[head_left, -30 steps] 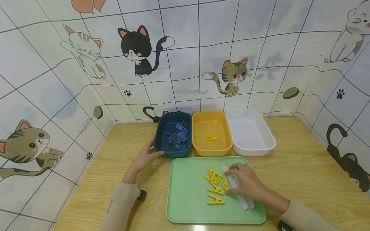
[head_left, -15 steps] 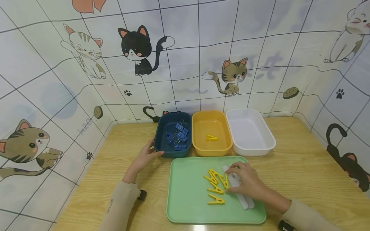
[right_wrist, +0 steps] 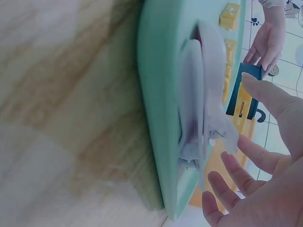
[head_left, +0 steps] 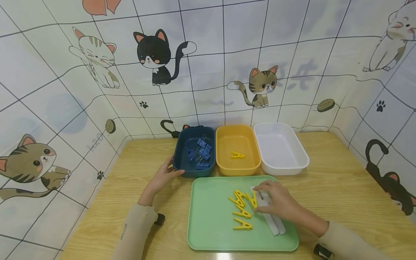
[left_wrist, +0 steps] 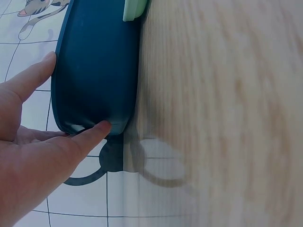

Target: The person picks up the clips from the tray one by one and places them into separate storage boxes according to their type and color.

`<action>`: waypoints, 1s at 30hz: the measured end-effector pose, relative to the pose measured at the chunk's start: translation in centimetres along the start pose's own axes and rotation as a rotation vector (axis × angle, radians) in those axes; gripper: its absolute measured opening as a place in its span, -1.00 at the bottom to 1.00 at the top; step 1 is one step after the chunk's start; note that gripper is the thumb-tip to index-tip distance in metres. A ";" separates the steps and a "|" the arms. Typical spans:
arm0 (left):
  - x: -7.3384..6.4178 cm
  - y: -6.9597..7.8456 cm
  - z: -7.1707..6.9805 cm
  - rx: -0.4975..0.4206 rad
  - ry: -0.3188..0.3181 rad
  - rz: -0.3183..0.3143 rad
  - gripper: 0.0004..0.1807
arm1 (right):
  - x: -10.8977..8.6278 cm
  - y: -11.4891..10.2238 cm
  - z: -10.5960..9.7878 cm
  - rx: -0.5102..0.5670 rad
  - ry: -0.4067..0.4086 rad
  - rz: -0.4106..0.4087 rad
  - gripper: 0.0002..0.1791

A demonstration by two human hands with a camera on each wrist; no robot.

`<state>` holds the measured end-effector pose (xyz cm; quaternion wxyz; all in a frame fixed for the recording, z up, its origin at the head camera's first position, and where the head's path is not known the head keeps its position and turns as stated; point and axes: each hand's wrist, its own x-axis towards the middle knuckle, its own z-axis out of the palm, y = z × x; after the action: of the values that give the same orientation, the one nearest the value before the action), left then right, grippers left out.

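Note:
In the head view my left hand (head_left: 160, 181) rests against the near left corner of the dark blue bin (head_left: 178, 153). Its fingertips (left_wrist: 102, 126) touch the outer wall and rim in the left wrist view. Over the green tray (head_left: 208, 202), my right hand (head_left: 280, 203) pinches a yellow clothespin (right_wrist: 242, 106) between thumb and index finger, the other fingers spread. Several more yellow clothespins (head_left: 243, 225) lie on the tray just left of it. Beneath the right hand are two long white clips (head_left: 271, 224), side by side and partly covered.
Blue binder clips (head_left: 204, 151) lie in the dark blue bin. Beside it a yellow bin (head_left: 238, 169) holds one yellow clothespin (head_left: 237, 155), and a white bin (head_left: 282, 146) stands at its right. The wooden table (head_left: 341, 173) meets a cat-patterned wall covering (head_left: 208, 86) behind.
The right hand has risen slightly, its thumb moving up. The pinched clothespin has shifted upward and stands more upright beside the others. The left hand has stayed at the dark blue bin.

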<state>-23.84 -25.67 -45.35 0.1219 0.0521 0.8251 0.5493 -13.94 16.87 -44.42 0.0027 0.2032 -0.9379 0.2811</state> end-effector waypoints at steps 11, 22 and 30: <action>0.1 -0.2 -0.1 -0.010 0.002 -0.003 -0.02 | 0.7 -0.1 -1.0 0.074 0.007 -0.014 -0.33; 0.1 -0.2 -0.1 -0.016 -0.005 0.003 -0.01 | 1.6 -0.6 -2.4 0.079 -0.022 0.002 -0.29; 0.0 -0.1 0.0 -0.044 -0.010 0.024 -0.03 | 2.5 -0.6 -3.2 0.099 -0.017 0.008 -0.29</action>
<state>-23.80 -25.73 -45.42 0.1204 0.0620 0.8115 0.5684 -16.35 17.13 -41.07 -0.0165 0.2015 -0.9237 0.3255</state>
